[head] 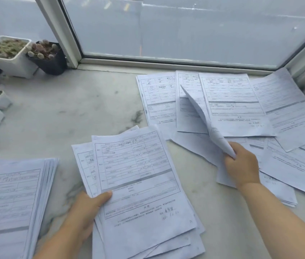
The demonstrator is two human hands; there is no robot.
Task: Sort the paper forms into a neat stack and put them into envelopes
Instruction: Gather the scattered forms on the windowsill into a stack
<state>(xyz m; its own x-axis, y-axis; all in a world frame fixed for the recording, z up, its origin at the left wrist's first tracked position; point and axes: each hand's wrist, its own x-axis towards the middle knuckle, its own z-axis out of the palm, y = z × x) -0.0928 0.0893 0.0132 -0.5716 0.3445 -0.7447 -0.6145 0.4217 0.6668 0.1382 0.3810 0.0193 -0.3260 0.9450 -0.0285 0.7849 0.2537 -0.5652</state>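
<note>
While the left hand (90, 204) grips a fanned bundle of forms (142, 184) at 6 o'clock, thumb clamped across the top sheet's left edge, the right hand (241, 165) at 4 o'clock pinches 1 curled sheet (202, 113) by its near corner and lifts it off the scattered forms (241, 101) spread from 1 to 3 o'clock. I judge the bundle is held low over the marble sill (64, 113) so each picked sheet can be laid straight on top; its edges are ragged, so it wants squaring before any envelope. The lifted sheet bows up because only 1 corner is held, and it could crease or slip if swung fast. A thicker stack of forms (13, 193) lies at 8 o'clock, well apart from the bundle, probably paper already gathered. No envelope shows anywhere, so the task looks to be in its collecting stage with many loose sheets left. Small plant pots (7, 55) line the sill from 9 to 11 o'clock, beside the window frame (69, 40), clear of the papers.
</note>
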